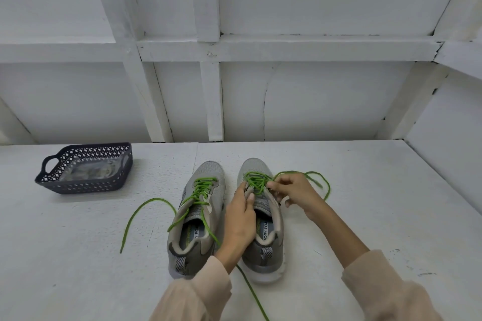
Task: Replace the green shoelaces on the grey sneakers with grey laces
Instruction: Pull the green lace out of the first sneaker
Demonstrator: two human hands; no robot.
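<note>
Two grey sneakers stand side by side on the white surface, toes pointing away from me. The left sneaker (pixel 200 206) is laced in green, and its untied lace ends (pixel 146 206) trail off to the left. On the right sneaker (pixel 263 250) the green lace (pixel 257 181) is loosened. My left hand (pixel 241 219) holds the left edge of its tongue and eyelet flap. My right hand (pixel 294 194) pinches the lace at the eyelets, and a loose loop (pixel 317 177) of it arcs out to the right. Another green end (pixel 253 294) runs toward me.
A dark perforated plastic basket (pixel 52 182) sits at the back left with a clear bag inside; its contents are hard to make out. A white panelled wall rises behind the surface, and another wall closes in on the right.
</note>
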